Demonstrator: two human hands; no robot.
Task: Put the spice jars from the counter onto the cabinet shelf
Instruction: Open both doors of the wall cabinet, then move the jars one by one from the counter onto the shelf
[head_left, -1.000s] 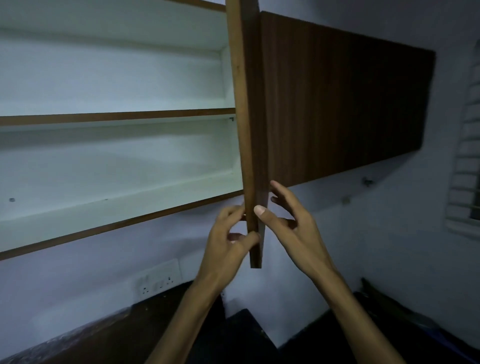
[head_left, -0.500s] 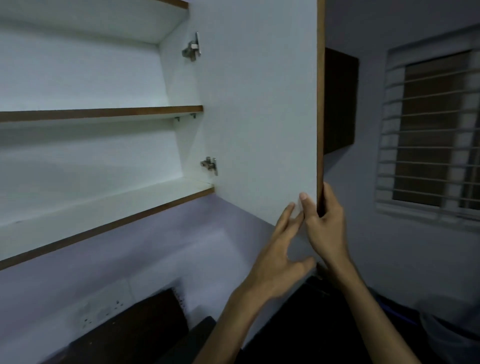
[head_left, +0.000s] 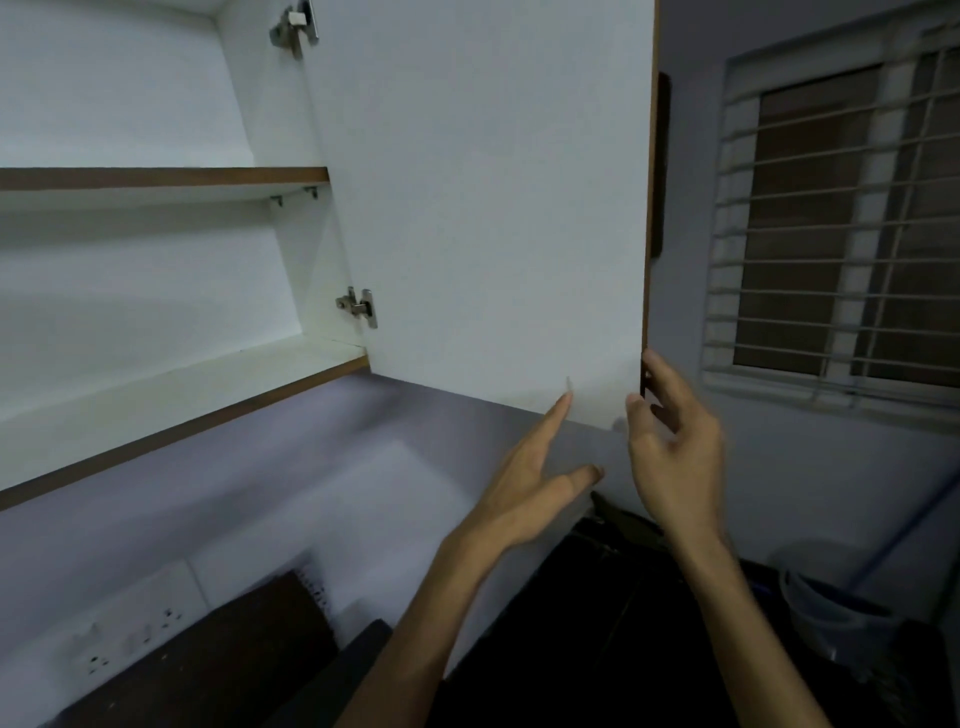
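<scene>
The wall cabinet stands wide open, its door (head_left: 493, 208) swung to the right with the white inner face towards me. Two bare white shelves show inside: the lower shelf (head_left: 171, 400) and the upper shelf (head_left: 156, 179). My left hand (head_left: 540, 483) is below the door's bottom edge, fingers straight, its fingertip touching the door near the corner. My right hand (head_left: 670, 447) is at the door's lower right corner, fingers loosely curled and touching the edge, holding nothing. No spice jars are in view.
A barred window (head_left: 841, 228) is on the right wall. A socket plate (head_left: 130, 629) sits on the wall below the cabinet. The dark counter (head_left: 597, 623) lies below, with a brown board (head_left: 249, 639) at the wall and a grey bucket (head_left: 831, 613) at the right.
The door has swung from edge-on to fully open to the right. Both hands followed its lower corner, and the right hand's fingers have loosened from the edge.
</scene>
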